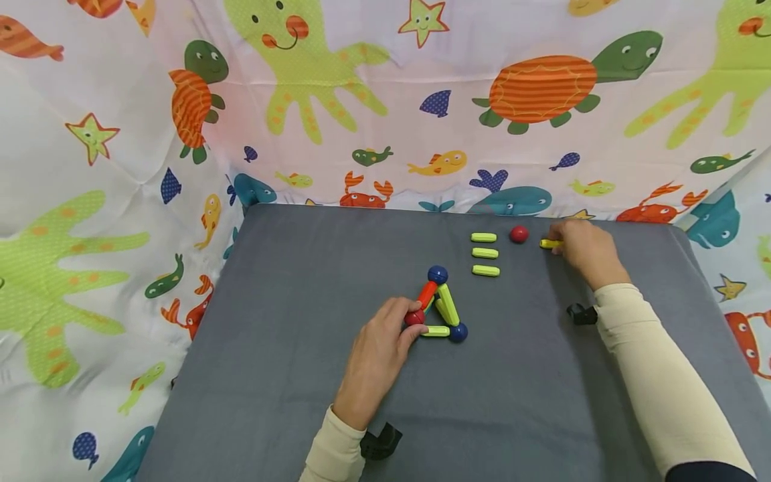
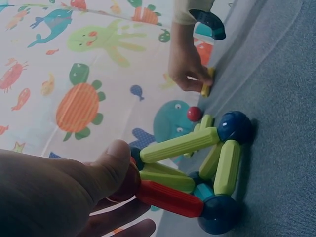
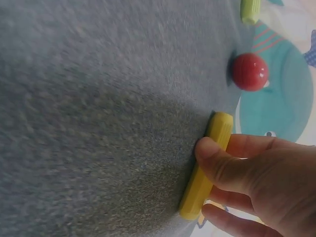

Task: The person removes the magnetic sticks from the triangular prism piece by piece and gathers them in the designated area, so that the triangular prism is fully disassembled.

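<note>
The left hand (image 1: 378,351) pinches the red ball (image 2: 129,181) at the near-left corner of the stick triangle (image 1: 440,306), which lies mid-worktop (image 1: 301,375); the right hand (image 1: 583,249) grips a yellow stick (image 3: 206,165) lying flat, far right of the triangle, close to the worktop's back edge; a loose red ball (image 1: 519,234) sits just left of that stick, and three green sticks (image 1: 484,254) lie in a column between it and the triangle. To do this well, I judge the stick wants a clean lift clear of the loose ball, while the left keeps the triangle steady; open grey cloth lies between stick and triangle, though the back edge is near.
</note>
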Demonstrator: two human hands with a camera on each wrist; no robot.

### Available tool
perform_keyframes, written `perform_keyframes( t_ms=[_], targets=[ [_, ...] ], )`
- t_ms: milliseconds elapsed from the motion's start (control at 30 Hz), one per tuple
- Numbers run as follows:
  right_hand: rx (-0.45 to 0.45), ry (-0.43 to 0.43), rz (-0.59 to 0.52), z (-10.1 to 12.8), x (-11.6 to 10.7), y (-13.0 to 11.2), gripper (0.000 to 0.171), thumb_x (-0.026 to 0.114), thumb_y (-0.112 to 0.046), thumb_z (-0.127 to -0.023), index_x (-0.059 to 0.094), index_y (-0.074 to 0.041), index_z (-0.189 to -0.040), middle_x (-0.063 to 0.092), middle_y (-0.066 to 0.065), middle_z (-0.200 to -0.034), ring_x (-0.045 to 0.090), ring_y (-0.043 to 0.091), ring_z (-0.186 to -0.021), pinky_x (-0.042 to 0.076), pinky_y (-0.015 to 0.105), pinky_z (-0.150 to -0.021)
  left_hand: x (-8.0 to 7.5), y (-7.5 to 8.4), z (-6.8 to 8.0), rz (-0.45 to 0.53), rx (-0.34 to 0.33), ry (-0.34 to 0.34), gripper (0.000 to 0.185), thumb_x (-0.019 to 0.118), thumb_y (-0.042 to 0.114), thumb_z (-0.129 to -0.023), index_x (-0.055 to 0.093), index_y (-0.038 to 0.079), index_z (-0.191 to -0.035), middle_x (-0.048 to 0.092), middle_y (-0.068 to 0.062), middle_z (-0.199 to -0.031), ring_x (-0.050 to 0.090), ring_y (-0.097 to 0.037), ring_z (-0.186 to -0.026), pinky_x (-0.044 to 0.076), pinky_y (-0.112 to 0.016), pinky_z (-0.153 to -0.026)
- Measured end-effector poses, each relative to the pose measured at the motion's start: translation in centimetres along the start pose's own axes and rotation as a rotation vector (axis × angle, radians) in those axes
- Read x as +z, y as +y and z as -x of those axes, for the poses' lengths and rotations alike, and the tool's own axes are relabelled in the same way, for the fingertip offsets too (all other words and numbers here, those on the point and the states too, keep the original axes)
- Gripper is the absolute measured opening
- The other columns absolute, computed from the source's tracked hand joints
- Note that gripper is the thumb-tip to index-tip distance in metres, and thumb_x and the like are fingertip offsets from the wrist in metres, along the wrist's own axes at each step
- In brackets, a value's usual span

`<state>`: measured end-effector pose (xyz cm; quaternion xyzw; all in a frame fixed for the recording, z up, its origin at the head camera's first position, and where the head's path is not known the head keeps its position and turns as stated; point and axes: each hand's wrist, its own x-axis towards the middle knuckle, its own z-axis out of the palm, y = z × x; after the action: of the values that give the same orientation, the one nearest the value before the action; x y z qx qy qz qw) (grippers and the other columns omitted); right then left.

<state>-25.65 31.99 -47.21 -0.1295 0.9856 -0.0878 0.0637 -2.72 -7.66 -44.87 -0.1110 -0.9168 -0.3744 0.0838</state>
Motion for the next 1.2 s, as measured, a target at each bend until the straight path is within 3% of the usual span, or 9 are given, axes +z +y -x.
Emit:
perform_keyframes(
  t_ms=[500, 633, 733, 833, 967, 1100, 1200],
  targets=[
    [0.009, 0.043, -0.041, -0.3, 0.3, 0.3, 0.02, 0.08, -0.002, -0.092, 0.075, -0.001, -0.111, 0.066, 0.027, -0.111, 0.061, 0.045, -0.09, 0.053, 0.065, -0.076, 0.0, -0.1, -0.1, -0.002, 0.018, -0.006, 0.033, 0.079, 0.025, -0.097, 0.065, 0.017, -0.125, 0.065, 0.003, -0.115, 0.061, -0.011, -0.081, 0.057, -0.026, -0.069],
    [-0.017, 0.094, -0.001, 0.3, -0.2, -1.0, 0.031, 0.082, -0.006, -0.09, 0.073, 0.001, -0.12, 0.064, 0.028, -0.116, 0.063, 0.05, -0.094, 0.052, 0.068, -0.077, 0.1, -0.1, 0.0, -0.016, 0.018, -0.001, 0.032, 0.078, 0.024, -0.098, 0.064, 0.017, -0.125, 0.065, 0.003, -0.116, 0.06, -0.011, -0.078, 0.054, -0.025, -0.065],
    [-0.047, 0.14, 0.01, 1.2, -1.0, -3.5, 0.038, 0.082, -0.011, -0.092, 0.071, 0.001, -0.126, 0.063, 0.029, -0.124, 0.063, 0.051, -0.103, 0.052, 0.068, -0.085, 0.1, -0.1, -0.1, -0.022, 0.014, -0.001, 0.033, 0.079, 0.023, -0.098, 0.064, 0.016, -0.126, 0.065, 0.002, -0.118, 0.061, -0.011, -0.078, 0.055, -0.025, -0.065],
    [-0.129, 0.147, -0.048, 2.3, -2.0, -7.1, 0.038, 0.079, -0.016, -0.096, 0.07, -0.002, -0.13, 0.065, 0.024, -0.129, 0.064, 0.045, -0.113, 0.052, 0.065, -0.095, 0.2, -0.1, -0.1, -0.024, 0.011, 0.0, 0.034, 0.08, 0.022, -0.097, 0.063, 0.016, -0.126, 0.065, 0.001, -0.119, 0.061, -0.012, -0.079, 0.056, -0.026, -0.066],
    [-0.327, 0.05, -0.171, 3.6, -2.6, -12.3, 0.039, 0.075, -0.017, -0.101, 0.068, -0.009, -0.139, 0.066, 0.014, -0.136, 0.063, 0.034, -0.124, 0.052, 0.057, -0.104, 0.2, -0.1, -0.1, -0.02, 0.015, 0.006, 0.035, 0.08, 0.021, -0.097, 0.063, 0.016, -0.127, 0.066, 0.0, -0.122, 0.063, -0.013, -0.082, 0.058, -0.028, -0.068],
    [-0.539, -0.061, -0.272, 4.4, -2.4, -16.2, 0.051, 0.071, -0.006, -0.102, 0.06, -0.017, -0.15, 0.062, 0.005, -0.148, 0.06, 0.027, -0.135, 0.051, 0.051, -0.109, 0.3, -0.1, -0.1, -0.01, 0.022, 0.01, 0.035, 0.079, 0.021, -0.097, 0.064, 0.016, -0.129, 0.066, 0.001, -0.125, 0.066, -0.014, -0.086, 0.059, -0.03, -0.071],
    [-0.629, -0.106, -0.304, 4.9, -2.3, -17.8, 0.056, 0.069, 0.0, -0.101, 0.057, -0.019, -0.153, 0.061, 0.003, -0.15, 0.06, 0.025, -0.136, 0.052, 0.048, -0.108, 0.3, -0.1, -0.2, -0.006, 0.029, 0.017, 0.036, 0.079, 0.02, -0.097, 0.064, 0.015, -0.13, 0.066, 0.001, -0.125, 0.068, -0.016, -0.089, 0.06, -0.032, -0.073]
  ],
)
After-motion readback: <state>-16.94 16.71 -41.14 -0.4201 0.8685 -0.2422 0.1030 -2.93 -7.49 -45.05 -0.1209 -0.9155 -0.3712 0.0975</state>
